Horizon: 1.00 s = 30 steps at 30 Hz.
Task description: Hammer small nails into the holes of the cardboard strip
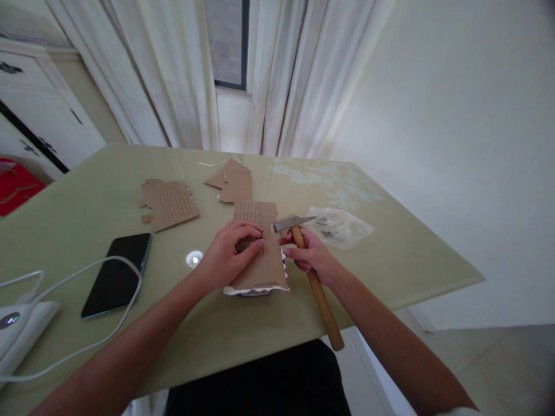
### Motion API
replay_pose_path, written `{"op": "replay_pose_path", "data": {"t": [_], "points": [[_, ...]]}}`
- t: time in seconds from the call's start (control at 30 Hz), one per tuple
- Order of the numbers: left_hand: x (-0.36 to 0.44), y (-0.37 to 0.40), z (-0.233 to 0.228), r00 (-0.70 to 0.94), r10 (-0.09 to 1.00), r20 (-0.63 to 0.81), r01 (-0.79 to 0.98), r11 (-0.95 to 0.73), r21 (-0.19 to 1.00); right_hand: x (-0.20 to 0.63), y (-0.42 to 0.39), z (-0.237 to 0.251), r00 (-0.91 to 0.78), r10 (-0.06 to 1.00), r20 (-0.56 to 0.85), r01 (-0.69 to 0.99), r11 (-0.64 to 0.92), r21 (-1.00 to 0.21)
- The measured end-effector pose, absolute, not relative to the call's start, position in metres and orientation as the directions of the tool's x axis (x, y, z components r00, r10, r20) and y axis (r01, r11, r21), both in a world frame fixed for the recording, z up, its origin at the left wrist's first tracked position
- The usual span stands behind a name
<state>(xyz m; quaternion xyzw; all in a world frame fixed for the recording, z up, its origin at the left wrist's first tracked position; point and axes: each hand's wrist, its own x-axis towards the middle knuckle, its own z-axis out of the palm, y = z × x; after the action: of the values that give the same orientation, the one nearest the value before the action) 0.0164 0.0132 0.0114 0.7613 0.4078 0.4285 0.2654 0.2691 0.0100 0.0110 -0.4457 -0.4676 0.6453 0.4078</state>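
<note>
Cardboard piece lies flat near the table's front edge, about mid-width, rows of small holes punched across its far half. It sits on something white that only shows at the near edge. Left hand rests on the cardboard, fingers curled and pinching something small and dark against it; can't tell what. Right hand is closed around the wooden handle of a hammer, choked up close under the head. Head sits just beside the cardboard's right edge, handle end overhangs the front edge. Clear plastic bag lies just beyond the right hand, toward the right edge. Two more cardboard scraps: a perforated one left of centre, a torn one near the far edge. Black phone and a white cable toward the front-left corner.
</note>
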Motion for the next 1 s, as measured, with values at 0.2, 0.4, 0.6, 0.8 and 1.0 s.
{"op": "replay_pose_path", "data": {"t": [0.2,0.4,0.6,0.8,1.0], "points": [[0.017,0.013,0.013,0.233,0.852,0.470,0.385,-0.524,0.759,0.269,0.008,0.011,-0.276,0.941,-0.194,-0.069,-0.221,-0.973],[0.016,0.014,0.010,0.259,0.850,0.459,0.378,-0.526,0.761,0.267,0.008,0.010,-0.255,0.950,-0.181,-0.073,-0.206,-0.976],[0.016,0.012,0.012,0.281,0.841,0.462,0.380,-0.540,0.751,0.264,0.006,0.009,-0.215,0.961,-0.176,-0.104,-0.202,-0.974],[0.012,0.014,0.017,0.366,0.832,0.417,0.332,-0.536,0.776,0.258,0.005,0.010,-0.166,0.971,-0.170,-0.063,-0.183,-0.981],[0.005,0.016,0.021,0.462,0.810,0.362,0.320,-0.532,0.784,0.257,0.005,0.010,-0.157,0.972,-0.174,-0.030,-0.181,-0.983]]}}
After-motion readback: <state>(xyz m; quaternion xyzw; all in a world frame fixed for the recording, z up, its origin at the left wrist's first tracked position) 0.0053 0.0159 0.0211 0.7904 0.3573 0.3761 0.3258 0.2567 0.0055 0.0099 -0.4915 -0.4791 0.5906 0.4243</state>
